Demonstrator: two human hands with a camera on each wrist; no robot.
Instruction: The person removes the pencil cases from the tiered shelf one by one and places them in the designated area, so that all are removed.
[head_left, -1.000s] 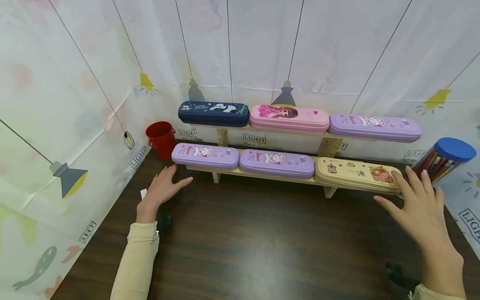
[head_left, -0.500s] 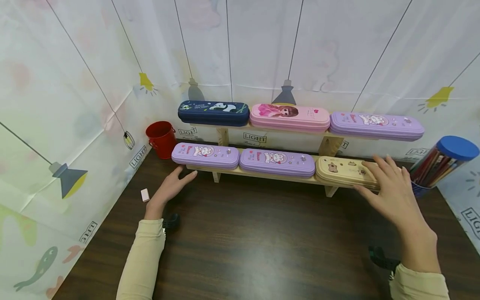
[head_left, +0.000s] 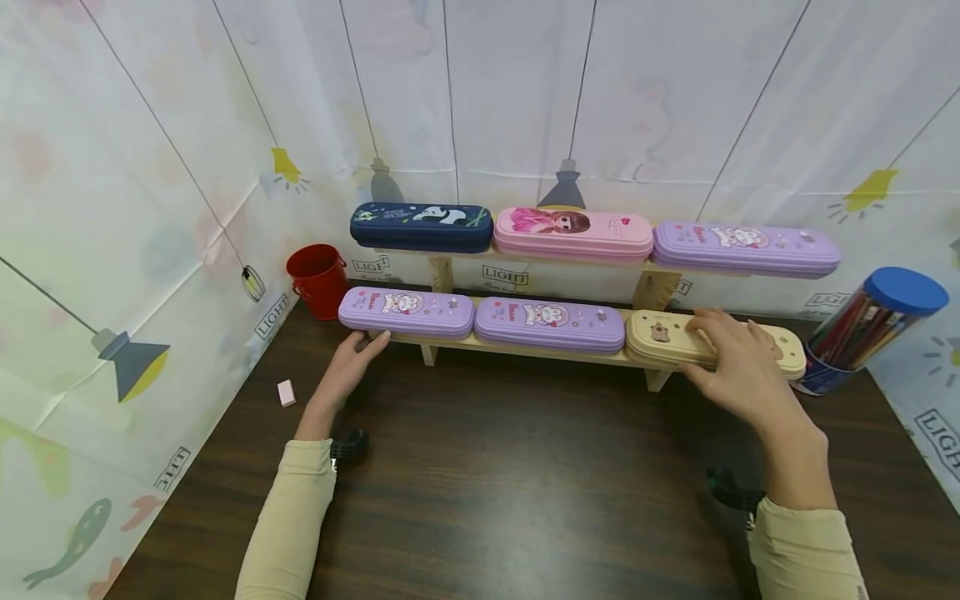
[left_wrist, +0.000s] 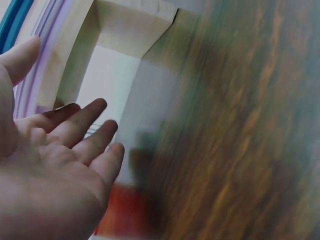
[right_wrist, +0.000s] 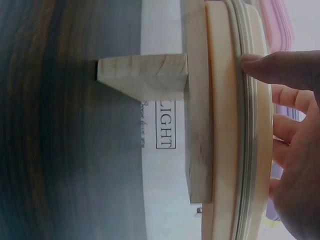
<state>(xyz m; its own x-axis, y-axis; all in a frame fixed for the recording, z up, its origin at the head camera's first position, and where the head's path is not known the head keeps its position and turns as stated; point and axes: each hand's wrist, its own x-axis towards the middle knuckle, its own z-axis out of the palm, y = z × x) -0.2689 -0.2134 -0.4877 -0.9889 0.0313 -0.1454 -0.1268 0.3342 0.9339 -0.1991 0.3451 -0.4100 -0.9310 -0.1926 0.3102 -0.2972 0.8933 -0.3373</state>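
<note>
My right hand point(head_left: 738, 367) spans the yellow pencil case point(head_left: 787, 348) at the right end of the lower shelf. In the right wrist view its thumb point(right_wrist: 272, 67) touches the zipped front edge, while the fingers reach over the top. Near the shelf's left end is my left hand point(head_left: 345, 371), beside a purple pencil case point(head_left: 405, 313). The left wrist view shows its fingers point(left_wrist: 92, 117) loosely extended below the shelf, thumb apart from them, holding nothing. A second purple pencil case point(head_left: 551, 325) lies between the two.
On the upper shelf sit a navy panda case point(head_left: 422, 227), a pink case point(head_left: 573, 233) and a purple case point(head_left: 746, 248). A red bucket point(head_left: 317, 279) stands left. A blue-lidded tube of pencils point(head_left: 862, 333) stands right. An eraser point(head_left: 287, 393) lies on the dark table point(head_left: 510, 483).
My right hand has moved left along the yellow pencil case and come down onto it. My left hand has shifted slightly right, nearer the shelf's end. The cases stay in place.
</note>
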